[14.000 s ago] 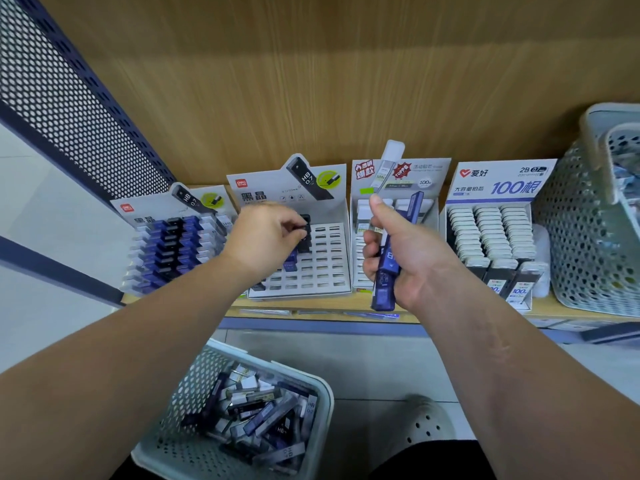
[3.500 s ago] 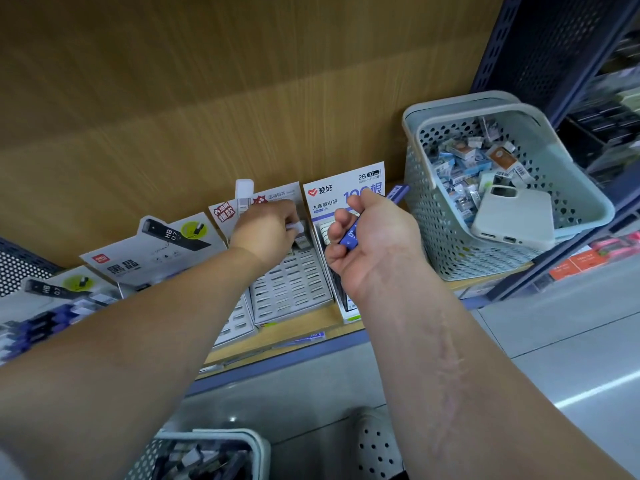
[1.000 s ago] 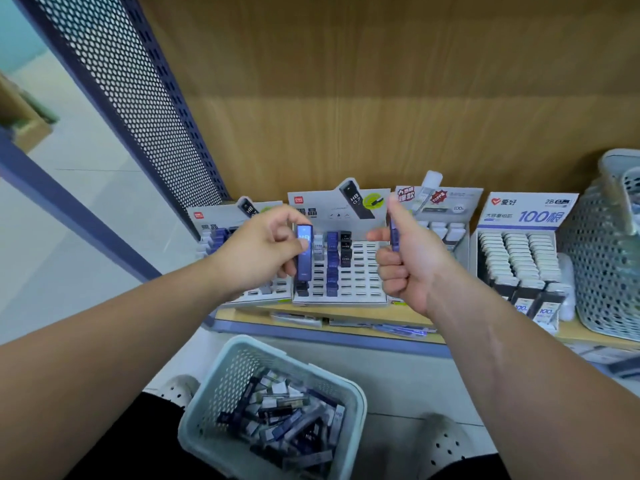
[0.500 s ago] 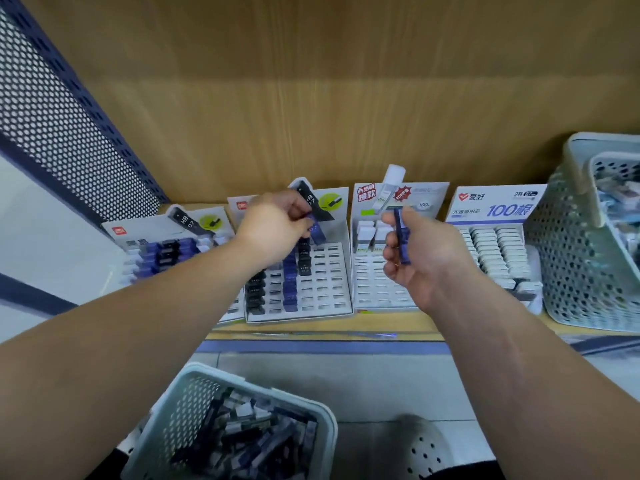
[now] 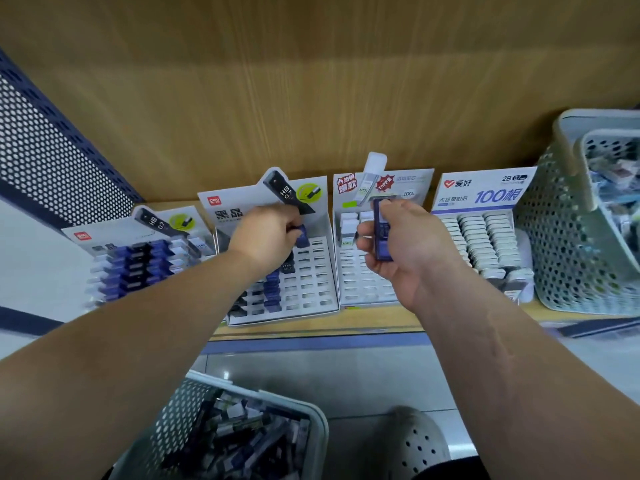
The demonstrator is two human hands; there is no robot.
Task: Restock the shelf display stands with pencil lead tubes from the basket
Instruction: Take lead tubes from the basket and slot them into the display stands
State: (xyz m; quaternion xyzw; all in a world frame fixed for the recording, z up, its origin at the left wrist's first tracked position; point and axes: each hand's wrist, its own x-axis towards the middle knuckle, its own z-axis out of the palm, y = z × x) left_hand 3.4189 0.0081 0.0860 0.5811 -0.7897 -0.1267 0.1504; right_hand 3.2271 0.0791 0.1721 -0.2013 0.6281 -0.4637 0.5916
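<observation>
My left hand [image 5: 268,233] pinches a blue lead tube [image 5: 302,235] over the upper slots of the second display stand [image 5: 311,271], whose left columns hold blue and black tubes. My right hand [image 5: 398,240] grips a few dark blue lead tubes [image 5: 382,230] upright in front of the third stand [image 5: 360,285], which has white tubes in its top rows. The pale basket [image 5: 311,424] with loose tubes sits low at the front, below the shelf.
A stand full of blue and black tubes [image 5: 138,258] is at the far left, a stand of white tubes [image 5: 485,237] at the right. A perforated basket [image 5: 571,244] sits on the shelf's right end. A perforated metal side panel [image 5: 45,161] rises at left.
My left hand has dropped a little, bringing its blue tube down onto the second stand's upper slots. My right hand has stayed in place with its tubes.
</observation>
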